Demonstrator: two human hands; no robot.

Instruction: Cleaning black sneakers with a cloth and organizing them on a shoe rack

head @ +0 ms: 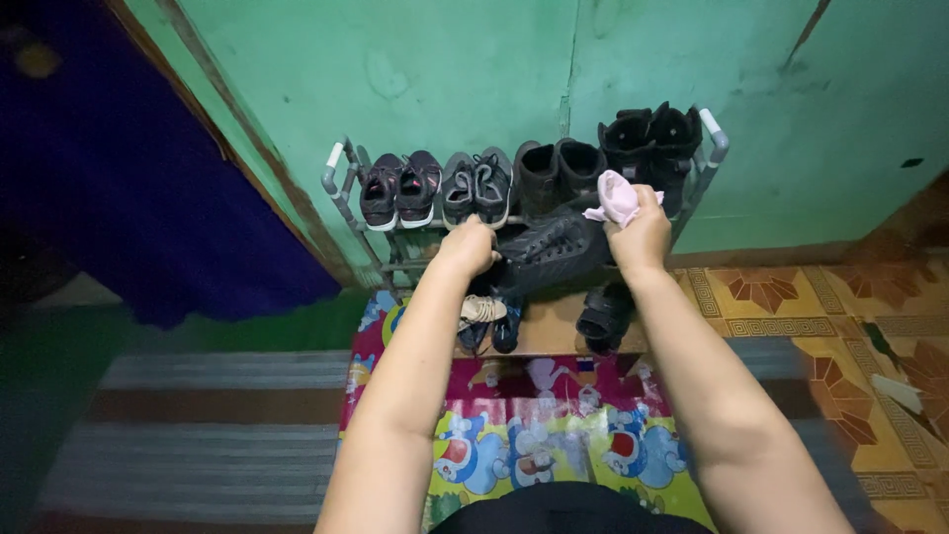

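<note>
Black lace-up leather shoe (pixel 552 252) held out in front of grey metal tube shoe rack (pixel 339 188), tilted, gripped at heel end by left hand (pixel 467 247), fingers closed round it. Crumpled pale pink cloth (pixel 618 198) clenched in right hand (pixel 641 235), pressed at shoe's upper end, apparently for wiping. 4 pairs seen on top shelf, packed side by side; no gap visible there. Sandals on lower shelf. Colourful cartoon-print mat (pixel 534 445) spread below; patterned orange tile floor (pixel 791 297) open to right.

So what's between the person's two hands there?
In the head view, a black lace-up shoe spans from the left hand to the right hand, which grips a pink cloth.
</note>
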